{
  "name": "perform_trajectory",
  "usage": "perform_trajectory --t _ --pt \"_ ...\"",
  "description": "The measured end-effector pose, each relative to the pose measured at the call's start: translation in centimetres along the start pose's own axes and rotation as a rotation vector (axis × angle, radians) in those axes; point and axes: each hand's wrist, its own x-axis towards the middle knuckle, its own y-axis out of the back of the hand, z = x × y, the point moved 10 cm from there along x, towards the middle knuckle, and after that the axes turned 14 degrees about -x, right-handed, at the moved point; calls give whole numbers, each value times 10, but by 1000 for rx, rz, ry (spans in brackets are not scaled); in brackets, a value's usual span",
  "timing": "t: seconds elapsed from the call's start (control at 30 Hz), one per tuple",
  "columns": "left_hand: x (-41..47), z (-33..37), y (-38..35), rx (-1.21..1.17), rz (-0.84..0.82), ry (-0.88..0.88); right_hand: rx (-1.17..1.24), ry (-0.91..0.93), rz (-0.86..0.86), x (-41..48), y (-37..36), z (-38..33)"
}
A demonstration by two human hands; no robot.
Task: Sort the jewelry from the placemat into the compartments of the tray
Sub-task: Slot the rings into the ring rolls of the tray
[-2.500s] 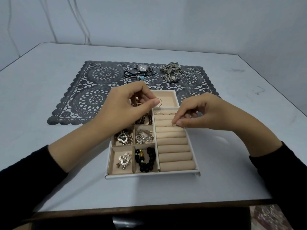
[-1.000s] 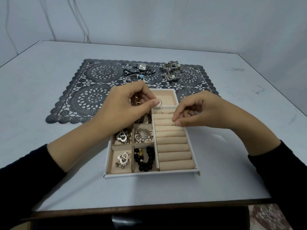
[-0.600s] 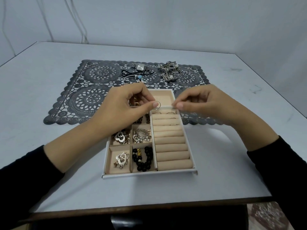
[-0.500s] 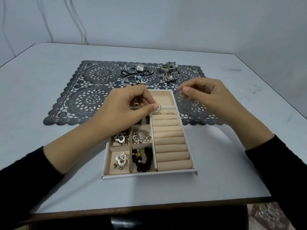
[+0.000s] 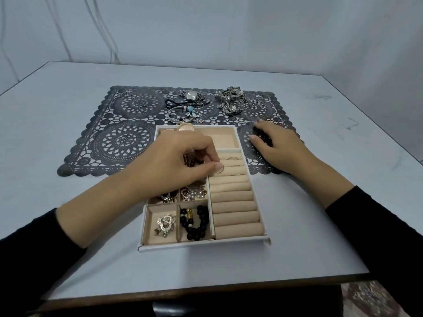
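Note:
A white tray (image 5: pixel 206 243) with beige compartments sits in front of a dark lace placemat (image 5: pixel 119 138). My left hand (image 5: pixel 180 161) hovers over the tray and pinches a thin ring (image 5: pixel 219 168) at the upper ring rolls (image 5: pixel 233 200). Two rings are slotted in the rolls above it. My right hand (image 5: pixel 279 145) lies on the placemat to the right of the tray, fingers spread, holding nothing. On the mat's far side lie a watch (image 5: pixel 191 95), a bangle with charms (image 5: pixel 183 113) and a heap of silver jewelry (image 5: pixel 231 99).
Tray compartments hold a black bead bracelet (image 5: pixel 195 221), a silver heart piece (image 5: pixel 165 224) and brooches. Small rings (image 5: pixel 124 94) lie at the mat's far left corner. The grey table's front edge (image 5: pixel 206 291) is close to me; a wall stands behind.
My right hand left the ring rolls and moved right and back onto the placemat. My left hand lowered its ring toward the rolls.

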Motion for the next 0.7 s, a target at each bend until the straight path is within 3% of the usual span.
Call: perform_trajectory --t 0.47,0.7 --pt "2 2 -9 43 -134 -19 -25 -7 -61 2 -9 4" --pt "2 -6 -8 -2 -189 74 -20 -4 -61 2 -9 3"
